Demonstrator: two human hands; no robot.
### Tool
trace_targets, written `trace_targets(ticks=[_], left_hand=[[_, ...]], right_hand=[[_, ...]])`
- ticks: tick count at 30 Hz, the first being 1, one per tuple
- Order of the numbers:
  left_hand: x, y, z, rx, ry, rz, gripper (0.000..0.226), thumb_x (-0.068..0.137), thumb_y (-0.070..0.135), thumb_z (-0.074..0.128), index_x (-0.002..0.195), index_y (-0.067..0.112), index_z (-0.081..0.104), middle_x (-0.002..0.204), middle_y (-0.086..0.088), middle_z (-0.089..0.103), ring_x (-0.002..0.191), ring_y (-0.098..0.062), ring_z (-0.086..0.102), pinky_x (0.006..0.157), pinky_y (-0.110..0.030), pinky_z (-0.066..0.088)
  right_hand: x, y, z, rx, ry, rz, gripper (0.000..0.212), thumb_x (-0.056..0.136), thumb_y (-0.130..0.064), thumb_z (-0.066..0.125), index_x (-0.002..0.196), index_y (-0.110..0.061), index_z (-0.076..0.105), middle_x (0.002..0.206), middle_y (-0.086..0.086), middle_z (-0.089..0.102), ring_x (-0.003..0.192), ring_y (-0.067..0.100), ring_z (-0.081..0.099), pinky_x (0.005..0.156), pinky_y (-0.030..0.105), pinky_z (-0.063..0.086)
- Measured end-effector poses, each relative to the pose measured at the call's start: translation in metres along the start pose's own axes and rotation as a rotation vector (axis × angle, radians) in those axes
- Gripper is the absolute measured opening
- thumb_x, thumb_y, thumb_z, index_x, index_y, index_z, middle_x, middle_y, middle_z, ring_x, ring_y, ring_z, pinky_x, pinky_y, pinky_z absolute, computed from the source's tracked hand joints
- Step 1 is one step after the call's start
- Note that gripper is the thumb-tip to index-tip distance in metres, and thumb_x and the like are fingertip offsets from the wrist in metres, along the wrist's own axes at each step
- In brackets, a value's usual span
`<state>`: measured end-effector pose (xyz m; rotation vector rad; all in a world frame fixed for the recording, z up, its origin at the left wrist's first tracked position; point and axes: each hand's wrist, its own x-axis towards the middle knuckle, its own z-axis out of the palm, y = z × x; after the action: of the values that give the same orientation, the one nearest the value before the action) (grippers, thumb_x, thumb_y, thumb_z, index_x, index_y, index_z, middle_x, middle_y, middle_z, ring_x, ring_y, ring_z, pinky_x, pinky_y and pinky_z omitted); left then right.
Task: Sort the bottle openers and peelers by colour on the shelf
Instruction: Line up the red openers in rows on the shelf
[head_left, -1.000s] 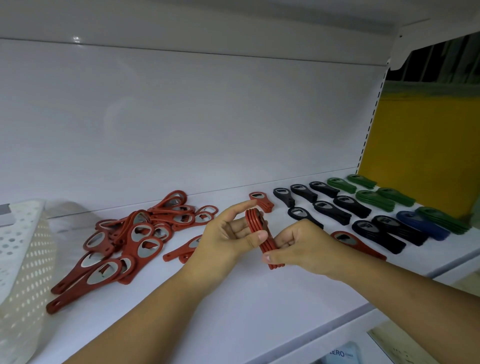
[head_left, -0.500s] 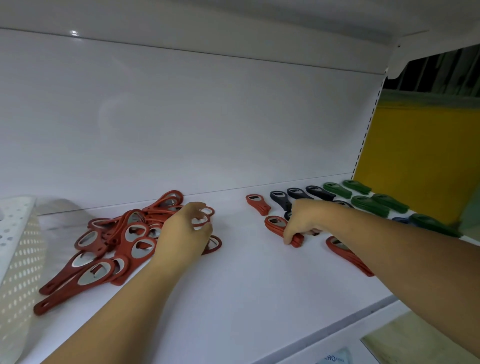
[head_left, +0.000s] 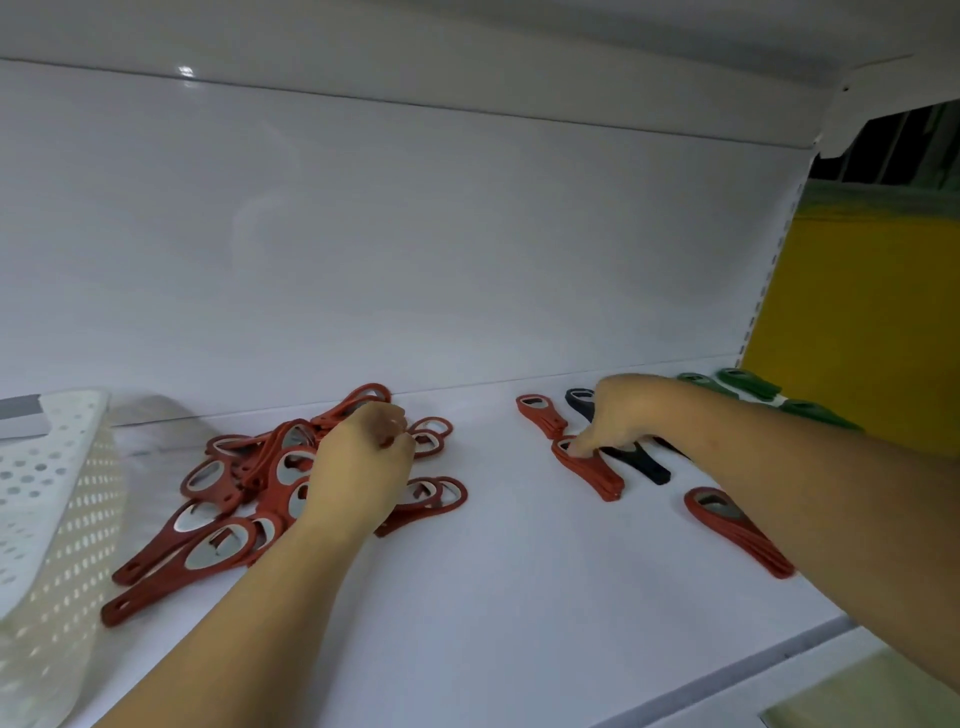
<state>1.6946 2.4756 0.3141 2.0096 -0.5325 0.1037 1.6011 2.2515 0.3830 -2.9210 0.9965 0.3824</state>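
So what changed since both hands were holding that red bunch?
The right hand carried the red stack right and set it on the shelf beside the black openers, still holding its end. The left hand let go and moved left into the loose red pile. The green openers and basket stayed put.

No writing, label, brand, number or sign can be read on the shelf (head_left: 519, 623) or on anything lying on it
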Motion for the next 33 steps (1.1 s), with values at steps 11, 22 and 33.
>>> trace_targets(ticks=[11,22,33], left_hand=[[0.012,-0.008,-0.028,0.072,0.168,-0.017,0.022,0.089,0.009,0.047,0.095,0.02,0.065,0.065,0.002,0.064,0.045,-0.011,0.05,0.051,-0.023,0.04],[0.016,-0.014,-0.028,0.107,0.12,-0.057,0.023,0.092,0.011,0.047,0.089,0.026,0.064,0.06,0.004,0.063,0.035,0.0,0.046,0.04,-0.012,0.031],[0.018,-0.013,-0.026,0.036,0.117,-0.067,0.029,0.089,0.005,0.047,0.082,0.025,0.066,0.071,-0.012,0.068,0.044,-0.01,0.047,0.042,-0.021,0.039]], right_hand=[[0.039,-0.095,0.05,0.484,0.332,-0.35,0.035,0.09,-0.035,0.055,0.094,-0.004,0.069,0.095,0.013,0.07,0.089,0.03,0.065,0.078,0.037,0.055],[0.093,-0.117,0.073,0.939,0.478,-0.407,0.022,0.087,-0.02,0.064,0.069,-0.008,0.066,0.067,0.002,0.065,0.066,0.018,0.059,0.06,0.025,0.044],[0.084,-0.115,0.062,0.949,0.384,-0.587,0.009,0.081,-0.029,0.073,0.085,-0.022,0.069,0.088,-0.011,0.059,0.075,0.003,0.053,0.065,0.018,0.041]])
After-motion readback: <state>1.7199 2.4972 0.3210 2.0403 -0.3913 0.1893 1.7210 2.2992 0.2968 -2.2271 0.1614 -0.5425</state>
